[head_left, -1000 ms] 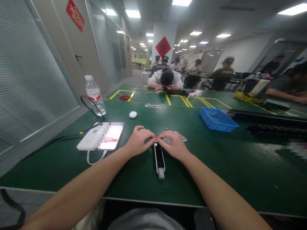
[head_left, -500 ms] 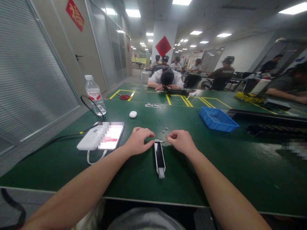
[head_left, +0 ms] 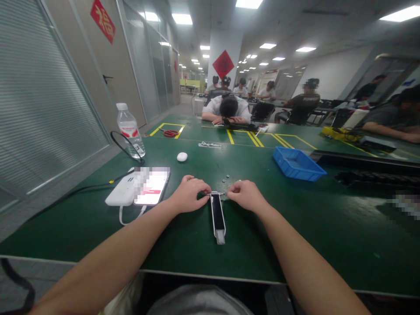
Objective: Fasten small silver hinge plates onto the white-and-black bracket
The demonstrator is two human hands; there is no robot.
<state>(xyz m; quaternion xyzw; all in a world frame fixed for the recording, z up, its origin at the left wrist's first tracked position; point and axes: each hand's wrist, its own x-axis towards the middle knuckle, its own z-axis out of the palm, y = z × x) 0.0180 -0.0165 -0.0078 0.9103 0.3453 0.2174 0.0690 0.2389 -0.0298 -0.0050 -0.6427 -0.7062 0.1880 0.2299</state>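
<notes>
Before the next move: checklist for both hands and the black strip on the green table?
1. Left hand pinches one end of the thin metal pin at the far end of the long black strip with a silver near tip: ok.
2. Right hand pinches the pin's other end: ok.
3. Strip lies flat on the green table mat: ok.
4. Pin seated in the strip: cannot tell, too small.
5. Small loose metal rings lie beyond the hands, untouched: ok.

red square sign [head_left: 102, 21] on left wall: gold character 福, tilted | red diamond sign [head_left: 223, 64] on white pillar: dark character, not legible | water bottle [head_left: 130, 130] on desk: red label, print too small to read | phone [head_left: 151, 186] screen: blurred, unreadable
</notes>
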